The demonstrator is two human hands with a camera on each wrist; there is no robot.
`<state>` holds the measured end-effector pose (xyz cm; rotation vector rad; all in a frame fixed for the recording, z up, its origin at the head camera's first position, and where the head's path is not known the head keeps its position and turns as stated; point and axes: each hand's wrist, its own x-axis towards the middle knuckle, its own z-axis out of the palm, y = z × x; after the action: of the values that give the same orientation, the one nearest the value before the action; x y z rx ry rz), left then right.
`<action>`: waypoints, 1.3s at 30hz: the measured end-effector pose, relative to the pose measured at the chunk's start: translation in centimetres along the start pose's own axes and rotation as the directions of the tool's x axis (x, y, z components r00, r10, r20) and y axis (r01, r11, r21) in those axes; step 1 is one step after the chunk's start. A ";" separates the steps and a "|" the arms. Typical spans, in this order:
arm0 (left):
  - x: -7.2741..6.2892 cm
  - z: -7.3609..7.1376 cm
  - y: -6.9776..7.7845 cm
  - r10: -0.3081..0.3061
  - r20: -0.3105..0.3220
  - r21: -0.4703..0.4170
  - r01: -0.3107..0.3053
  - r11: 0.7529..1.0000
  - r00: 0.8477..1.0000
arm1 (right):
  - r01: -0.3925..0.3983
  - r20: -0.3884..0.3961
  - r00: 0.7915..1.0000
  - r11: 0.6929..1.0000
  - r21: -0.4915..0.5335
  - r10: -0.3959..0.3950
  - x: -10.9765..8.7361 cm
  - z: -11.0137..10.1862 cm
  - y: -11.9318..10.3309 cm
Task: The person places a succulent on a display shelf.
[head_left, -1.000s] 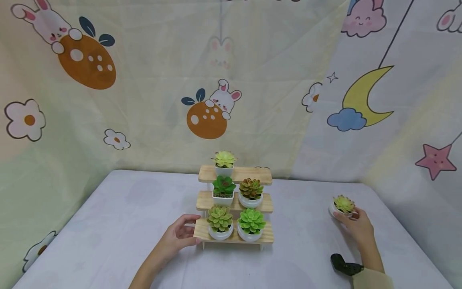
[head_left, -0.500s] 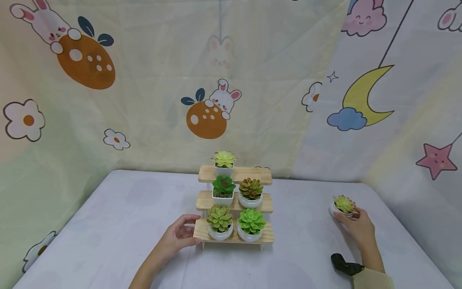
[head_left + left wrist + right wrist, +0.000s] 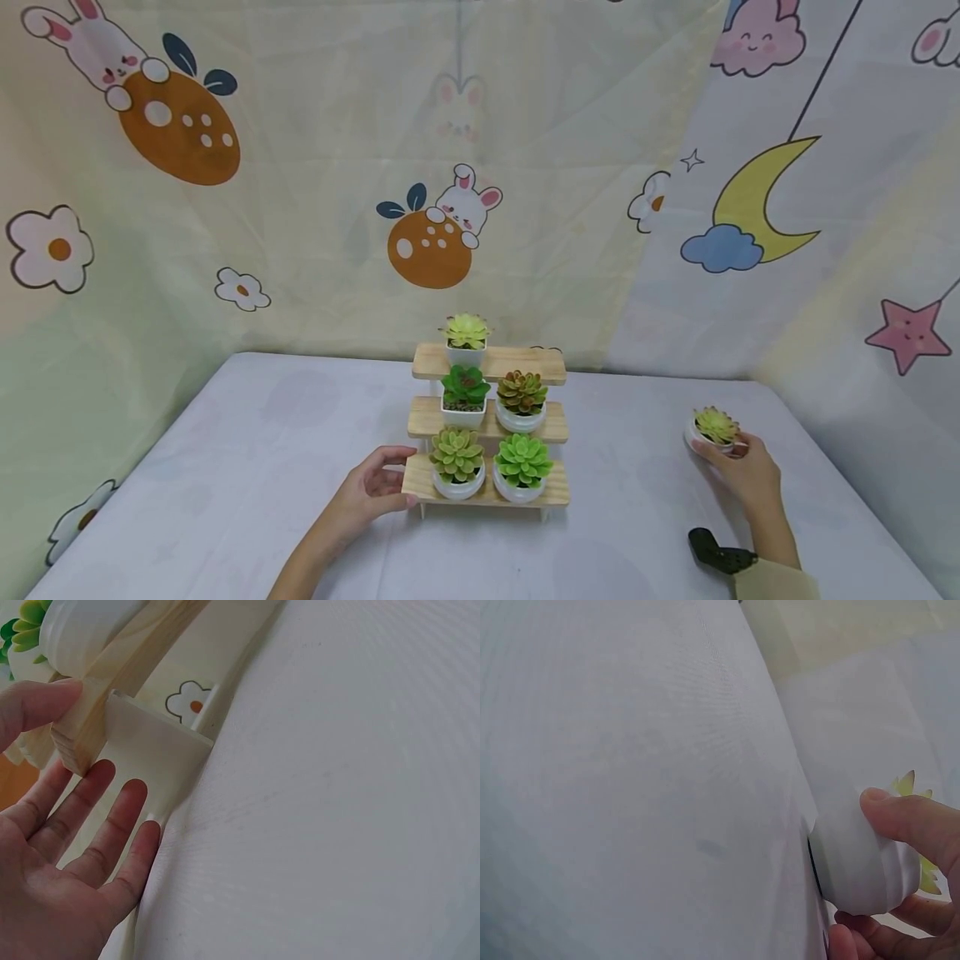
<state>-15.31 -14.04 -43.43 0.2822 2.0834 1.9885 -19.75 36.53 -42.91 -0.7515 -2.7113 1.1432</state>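
A three-tier wooden plant stand (image 3: 534, 365) stands mid-table. My left hand (image 3: 372, 490) grips the left end of its lowest shelf. In the left wrist view the thumb lies on top of the shelf board (image 3: 94, 712), with fingertips at its underside. To the right, my right hand (image 3: 750, 477) holds a yellow-green potted succulent (image 3: 716, 425) by its pot. The right wrist view shows the thumb on one side of the white round pot (image 3: 855, 862) and fingers on the other. The pot stands at the table surface; its base is partly hidden.
On the stand sit a pale succulent (image 3: 467, 332) on top, a dark green one (image 3: 464, 385) and a brownish one (image 3: 521, 392) in the middle, and two green ones (image 3: 522, 460) below. A black device (image 3: 716, 552) is at the right wrist. A printed curtain (image 3: 315, 208) backs the white table (image 3: 285, 433).
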 end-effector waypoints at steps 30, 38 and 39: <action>-0.1 0.0 0.0 0.007 0.003 0.008 -0.007 1.000 1.000 | 0.077 -0.012 0.997 0.996 0.047 -0.077 -2.0 -1.2 -3.3; 0.1 -0.1 0.0 -0.004 -0.008 0.002 0.004 1.000 1.000 | 0.109 -0.064 0.992 0.993 0.047 -0.105 -2.1 -0.9 -4.3; 0.1 -0.1 0.0 -0.003 -0.008 0.001 0.003 1.000 1.000 | 0.113 -0.065 0.992 0.993 0.046 -0.110 -2.2 -0.9 -4.5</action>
<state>-15.40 -14.07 -43.43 0.2722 2.0883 1.9901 -19.38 33.33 -38.93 -0.6105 -2.6266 1.1375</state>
